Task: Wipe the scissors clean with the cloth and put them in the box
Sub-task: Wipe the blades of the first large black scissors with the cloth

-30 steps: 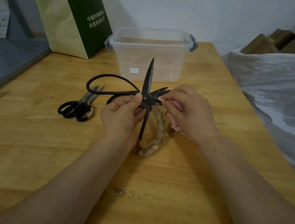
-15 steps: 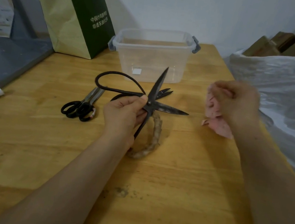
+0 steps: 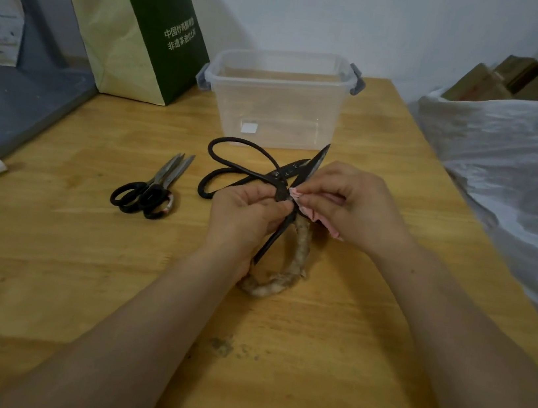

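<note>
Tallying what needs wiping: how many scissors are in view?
3: wrapped-handle scissors in the left hand, loop-handled scissors behind them, small scissors lying further left. None seems hidden.

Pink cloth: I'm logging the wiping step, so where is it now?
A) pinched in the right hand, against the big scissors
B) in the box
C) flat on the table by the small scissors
A: the right hand pinches the cloth against the big scissors, which the left hand holds.
</note>
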The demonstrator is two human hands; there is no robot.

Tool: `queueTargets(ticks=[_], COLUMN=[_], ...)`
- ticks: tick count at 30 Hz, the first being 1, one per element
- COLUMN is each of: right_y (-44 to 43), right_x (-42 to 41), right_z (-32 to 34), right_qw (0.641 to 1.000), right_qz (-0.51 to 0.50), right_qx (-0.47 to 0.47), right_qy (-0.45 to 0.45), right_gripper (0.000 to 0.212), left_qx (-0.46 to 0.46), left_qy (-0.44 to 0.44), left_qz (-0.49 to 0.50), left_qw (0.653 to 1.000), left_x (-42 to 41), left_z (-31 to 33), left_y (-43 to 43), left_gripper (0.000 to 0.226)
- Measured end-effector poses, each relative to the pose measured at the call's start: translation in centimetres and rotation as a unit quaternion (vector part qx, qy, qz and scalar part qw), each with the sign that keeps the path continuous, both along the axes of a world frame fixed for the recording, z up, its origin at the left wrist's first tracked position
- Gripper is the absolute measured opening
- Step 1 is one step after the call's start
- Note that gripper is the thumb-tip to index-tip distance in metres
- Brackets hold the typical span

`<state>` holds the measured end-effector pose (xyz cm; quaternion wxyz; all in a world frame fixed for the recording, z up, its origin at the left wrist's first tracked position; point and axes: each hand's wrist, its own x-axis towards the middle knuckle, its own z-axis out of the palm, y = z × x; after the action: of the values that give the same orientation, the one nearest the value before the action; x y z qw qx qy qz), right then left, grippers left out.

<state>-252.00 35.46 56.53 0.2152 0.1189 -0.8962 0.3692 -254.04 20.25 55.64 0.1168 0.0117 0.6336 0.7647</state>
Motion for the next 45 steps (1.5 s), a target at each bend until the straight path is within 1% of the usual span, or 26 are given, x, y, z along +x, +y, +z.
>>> queueTargets(ticks=[2,7,9,12,14,19,21,23,25,26,28,29,32,36,38,40,41,42,45], right_y=[0.0,0.8,0.6,0.0,0.1,0.9,0.6,0.2,0.3,0.4,0.8,1.0,1.0,0.8,0.8,0.7,0.6,0.7,0.7], right_x=[-0.3,-1.0,-0.8,-0.5,-0.7,-1.0,-0.8,-0.6,-0.6,-0.6,-0.9,-1.0,-0.8,-0.4,-0.3,0.1,0.2,0.2,0.1], right_z=[-0.2,-0.2,-0.2,-0.3,-0.4,-0.6,-0.6,-0.8,-0.7,-0.5,-0.1,0.0,0.2,0.7,0.8,0.9,0.9,0.8,0.7], right_qw=[1.0,0.996,0.996,0.997,0.997,0.992,0.994,0.997,0.997,0.996,0.993,0.993,0.991,0.991,0.99,0.98,0.976,0.975,0.987], right_qz=[-0.016,-0.083,-0.072,-0.026,-0.026,-0.078,-0.052,-0.03,-0.04,-0.054,-0.079,-0.083,-0.084,-0.069,-0.055,-0.048,-0.052,-0.061,-0.104], right_qx=[0.017,0.025,0.016,0.019,0.007,-0.048,-0.04,-0.031,-0.042,-0.034,0.002,0.001,-0.078,-0.106,-0.131,-0.187,-0.206,-0.208,-0.122], right_qy=[0.015,0.038,0.053,0.075,0.072,0.086,0.088,0.07,0.051,0.058,0.083,0.088,0.074,0.038,0.001,-0.044,-0.052,-0.049,-0.017], right_gripper=[0.012,0.011,0.009,0.007,0.006,0.005,0.004,0.003,0.005,0.006,0.008,0.009,0.016,0.02,0.019,0.019,0.021,0.024,0.024], left_qx=[-0.003,0.006,0.013,0.015,0.005,-0.004,0.01,0.018,0.012,0.012,0.019,0.023,0.034,0.025,0.019,0.019,0.02,0.022,0.023], left_qy=[-0.002,-0.002,-0.001,0.0,0.014,0.034,0.032,0.03,0.038,0.044,0.05,0.048,0.048,0.079,0.091,0.096,0.097,0.097,0.104], left_qz=[0.009,0.013,0.011,0.012,0.01,-0.003,-0.002,-0.002,0.007,0.006,-0.007,-0.009,-0.003,0.003,0.009,0.01,0.011,0.012,0.021], left_qw=[1.0,1.0,1.0,1.0,1.0,0.999,0.999,0.999,0.999,0.999,0.999,0.999,0.998,0.997,0.996,0.995,0.995,0.995,0.994], left_x=[0.0,-0.1,-0.2,-0.4,-0.3,-0.2,-0.2,-0.2,-0.1,0.0,0.1,0.2,0.1,0.3,0.4,0.5,0.6,0.6,0.7], left_z=[-0.1,-0.3,-0.2,-0.1,-0.2,-0.3,-0.3,-0.3,-0.3,-0.2,-0.2,-0.2,-0.2,-0.2,-0.2,-0.2,-0.2,-0.2,-0.2], left_y=[0.2,0.5,0.3,0.2,0.2,0.3,0.2,0.2,0.3,0.3,0.5,0.5,0.6,0.6,0.7,0.7,0.7,0.7,0.8], left_gripper=[0.02,0.034,0.036,0.04,0.04,0.034,0.025,0.026,0.034,0.032,0.019,0.017,0.02,0.018,0.02,0.019,0.016,0.013,0.01])
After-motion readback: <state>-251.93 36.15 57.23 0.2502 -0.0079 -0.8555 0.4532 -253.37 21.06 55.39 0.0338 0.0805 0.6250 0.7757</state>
